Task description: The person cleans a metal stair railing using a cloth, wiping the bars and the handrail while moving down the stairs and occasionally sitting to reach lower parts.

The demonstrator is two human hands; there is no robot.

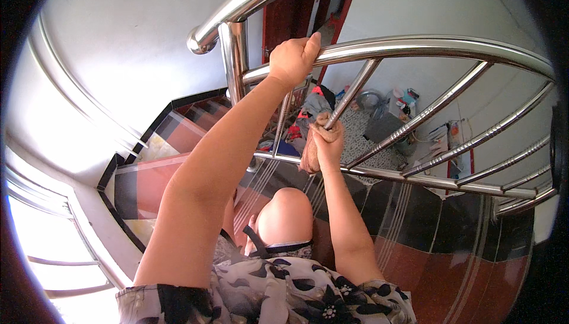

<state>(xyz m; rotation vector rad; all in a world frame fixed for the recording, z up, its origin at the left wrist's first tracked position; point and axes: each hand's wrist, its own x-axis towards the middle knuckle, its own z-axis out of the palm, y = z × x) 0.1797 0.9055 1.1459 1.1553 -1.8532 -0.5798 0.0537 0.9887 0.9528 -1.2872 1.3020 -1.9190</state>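
My left hand [293, 59] grips the upper stainless-steel handrail [395, 47] near its post, thumb up. Lower and to the right, my right hand [328, 144] is closed round a slanting metal baluster [355, 93] with a brown cloth [313, 150] wrapped about it. Part of the cloth hangs down on the left of that hand, just above the bottom rail [378, 172]. More balusters slant away to the right, several with ringed grooves.
Red and black tiled stairs [173, 133] descend at the left, beside a white wall and a bright barred window [66, 253]. Beyond the railing, on a lower speckled floor [355, 146], lie clothes [315, 101], a metal basin [369, 99] and other items. A dark red door [286, 21] stands behind.
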